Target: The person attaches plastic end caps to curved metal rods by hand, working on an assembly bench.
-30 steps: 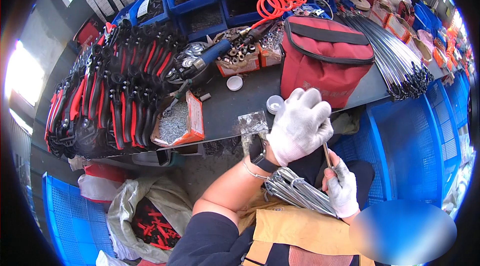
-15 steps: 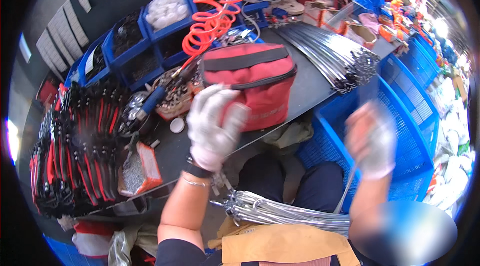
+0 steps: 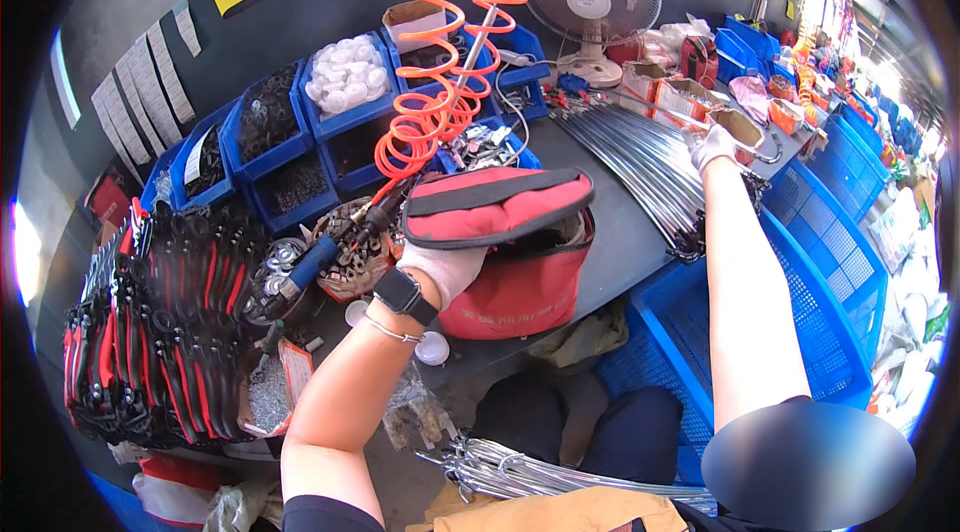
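My gloved left hand (image 3: 450, 270) is at the left side of a red zippered bag (image 3: 520, 297), its fingers hidden under the raised lid (image 3: 500, 204). A dark gap shows between lid and bag at the right. My right arm stretches far forward over the bench. The gloved right hand (image 3: 712, 148) is closed on a thin metal rod (image 3: 672, 112) with a hooked end, above a fanned pile of similar rods (image 3: 630, 157). Across my lap lies a bundle of silvery rods (image 3: 560, 477).
Blue parts bins (image 3: 270, 122) line the bench's back, below coiled orange hoses (image 3: 425, 122). Black-and-red handled parts (image 3: 165, 322) are stacked at left, beside a blue-handled tool (image 3: 310, 267). A fan (image 3: 590, 2) stands behind. Blue crates (image 3: 820, 302) are at right.
My left hand has gone from in front of the closed bag to under its lid, which is now raised. My right hand has moved forward from beside the crates to the rod pile.
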Tool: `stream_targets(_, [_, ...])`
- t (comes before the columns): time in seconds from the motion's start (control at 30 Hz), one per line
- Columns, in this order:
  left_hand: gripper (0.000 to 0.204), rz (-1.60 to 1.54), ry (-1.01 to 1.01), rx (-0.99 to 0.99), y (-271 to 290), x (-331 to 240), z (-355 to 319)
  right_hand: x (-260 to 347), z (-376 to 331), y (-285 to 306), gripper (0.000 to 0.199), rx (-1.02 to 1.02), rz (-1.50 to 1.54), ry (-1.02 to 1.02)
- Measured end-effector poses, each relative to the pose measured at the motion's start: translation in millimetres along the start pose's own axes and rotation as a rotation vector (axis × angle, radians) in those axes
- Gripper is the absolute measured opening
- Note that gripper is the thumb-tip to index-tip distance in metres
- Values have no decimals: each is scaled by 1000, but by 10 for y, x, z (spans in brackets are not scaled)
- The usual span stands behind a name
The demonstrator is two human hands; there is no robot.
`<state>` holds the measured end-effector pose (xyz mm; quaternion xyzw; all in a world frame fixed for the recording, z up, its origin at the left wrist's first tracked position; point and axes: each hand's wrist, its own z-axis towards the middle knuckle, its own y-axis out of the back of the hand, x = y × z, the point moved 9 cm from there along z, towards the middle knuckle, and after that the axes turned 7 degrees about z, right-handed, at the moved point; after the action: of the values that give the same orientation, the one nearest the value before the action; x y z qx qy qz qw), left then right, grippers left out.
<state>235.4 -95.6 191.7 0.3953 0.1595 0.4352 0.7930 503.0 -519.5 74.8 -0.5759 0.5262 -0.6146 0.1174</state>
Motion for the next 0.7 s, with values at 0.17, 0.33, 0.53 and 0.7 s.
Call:
stream_targets(0.17, [31, 91, 71, -20, -214, 194, -140, -151, -826, -191, 29, 341, 67, -129])
stream_targets(0.33, [33, 121, -1, 4, -190, 99, -21, -963, -3285, 678, 32, 953, -747, -382])
stream_targets(0.53, [41, 215, -15, -63, -763, 333, -146, -1733, -5106, 2284, 36, 1498, -1624, -22])
stream_targets(0.7, [35, 712, -76, 563, -1579, 652, 143, -1610, -5225, 2057, 24, 1532, -1757, 159])
